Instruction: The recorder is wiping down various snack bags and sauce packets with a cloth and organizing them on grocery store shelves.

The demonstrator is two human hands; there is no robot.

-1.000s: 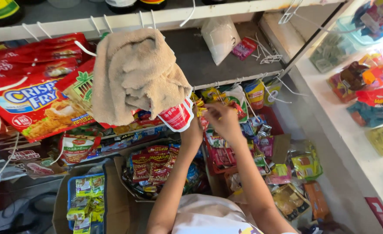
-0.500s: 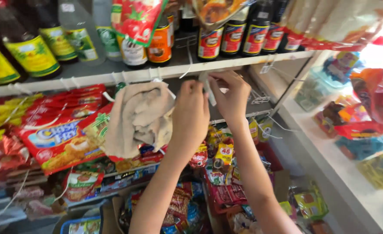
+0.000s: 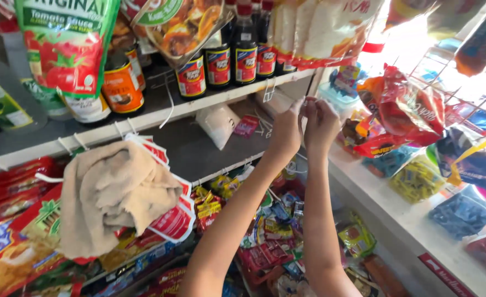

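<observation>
Two white shelf boards (image 3: 160, 110) run across the view, one above the other, with white wire hooks along their front edges. From the upper board's hooks hangs one beige towel (image 3: 113, 192), bunched over a stack of red-and-white packets (image 3: 174, 220). High at the left hangs one large red-and-green sauce pouch (image 3: 67, 49), with one brown food pouch (image 3: 179, 25) beside it. On the upper board stand four dark bottles with red-and-yellow labels (image 3: 218, 63) in a row, and one orange-labelled can (image 3: 121, 85) left of them. On the lower board lie one white powder bag (image 3: 217, 124) and one small pink sachet (image 3: 247, 125).

Both of the person's arms reach up from below. The left hand (image 3: 286, 131) and the right hand (image 3: 321, 122) meet just under the right end of the upper board, touching each other. Their fingers are curled together, pinching one small pale sachet (image 3: 303, 107) between the two hands, of which only a sliver shows. It sits right at the board's front edge, near one white hook (image 3: 269, 91). To the right, a white counter (image 3: 402, 220) carries bags of sweets; one red-orange snack bag (image 3: 402, 113) hangs above it.
</observation>
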